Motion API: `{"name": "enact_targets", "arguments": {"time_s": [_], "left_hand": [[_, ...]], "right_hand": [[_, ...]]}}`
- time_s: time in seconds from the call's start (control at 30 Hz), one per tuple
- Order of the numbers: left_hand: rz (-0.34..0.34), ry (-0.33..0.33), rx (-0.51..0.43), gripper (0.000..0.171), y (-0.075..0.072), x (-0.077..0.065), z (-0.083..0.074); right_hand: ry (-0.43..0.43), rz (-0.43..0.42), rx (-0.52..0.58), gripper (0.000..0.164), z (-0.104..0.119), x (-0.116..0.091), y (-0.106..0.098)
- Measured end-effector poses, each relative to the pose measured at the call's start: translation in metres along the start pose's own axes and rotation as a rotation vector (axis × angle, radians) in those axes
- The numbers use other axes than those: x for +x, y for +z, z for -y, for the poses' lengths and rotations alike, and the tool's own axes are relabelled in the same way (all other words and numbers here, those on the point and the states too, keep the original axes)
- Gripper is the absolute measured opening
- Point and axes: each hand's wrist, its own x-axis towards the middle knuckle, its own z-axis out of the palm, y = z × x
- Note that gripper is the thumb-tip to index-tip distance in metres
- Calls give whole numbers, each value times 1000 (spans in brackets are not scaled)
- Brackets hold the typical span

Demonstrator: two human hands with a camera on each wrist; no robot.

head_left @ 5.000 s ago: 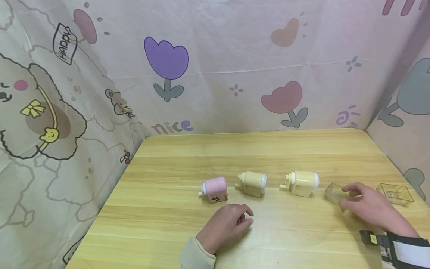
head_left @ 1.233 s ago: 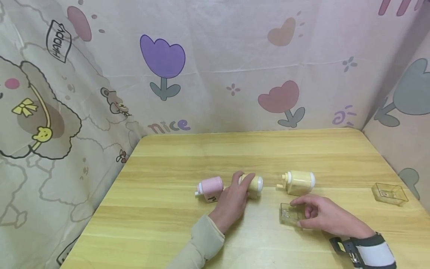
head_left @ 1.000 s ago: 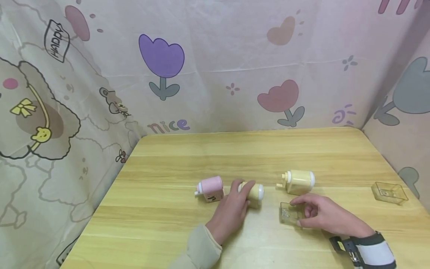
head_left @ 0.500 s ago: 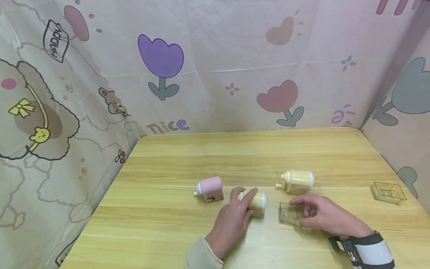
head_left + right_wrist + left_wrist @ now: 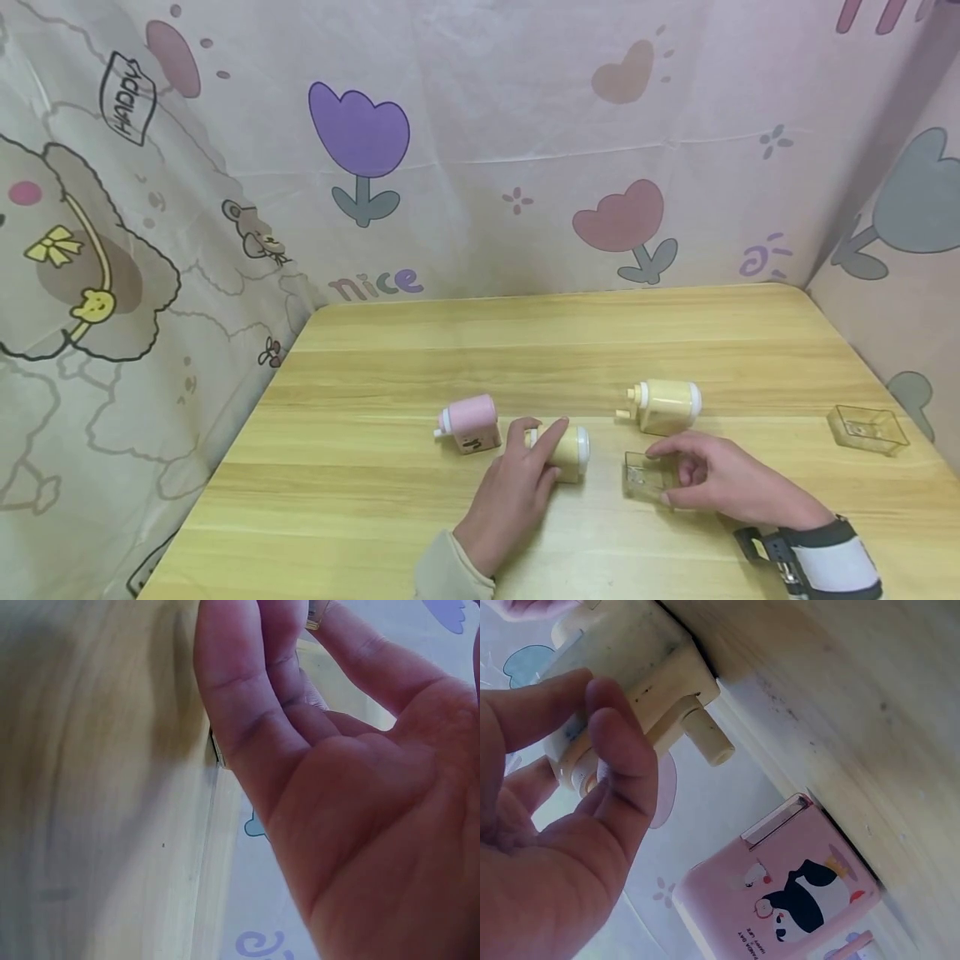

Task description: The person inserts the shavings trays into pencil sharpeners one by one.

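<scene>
A yellow crank pencil sharpener (image 5: 572, 452) lies under my left hand (image 5: 512, 492), whose thumb and fingers grip its crank end. In the left wrist view, the crank of this yellow sharpener (image 5: 667, 656) sticks out past the curled fingers. To its right, my right hand (image 5: 722, 477) pinches a clear shavings drawer (image 5: 643, 477) between thumb and fingers, the drawer low at the tabletop. In the right wrist view the fingers hide most of that drawer. A small gap separates drawer and sharpener.
A pink sharpener (image 5: 471, 423) with a panda picture stands left of the held one. Behind the right hand is another yellow sharpener (image 5: 666, 407). A second clear drawer (image 5: 868, 431) sits at the far right of the wooden table (image 5: 360, 492). Printed cloth surrounds the back and sides.
My right hand has brought the clear drawer leftward from the right side. My left hand has taken hold of the middle yellow sharpener and drawn it nearer; the last shift is slightly left.
</scene>
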Motion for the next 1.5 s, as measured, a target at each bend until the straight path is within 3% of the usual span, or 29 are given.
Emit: {"name": "enact_targets", "arguments": {"time_s": [0.57,1.13,1.5], "left_hand": [[37,-13,-20,65,0,-1,1],[84,-30,-4,64,0,-1,0],[81,-6,9,62,0,-1,1]], "right_hand": [[42,2,-2,54,1,2,2],[-39,-53,-55,54,4,5,6],[-23,-53,-76,57,12,12,10]]}}
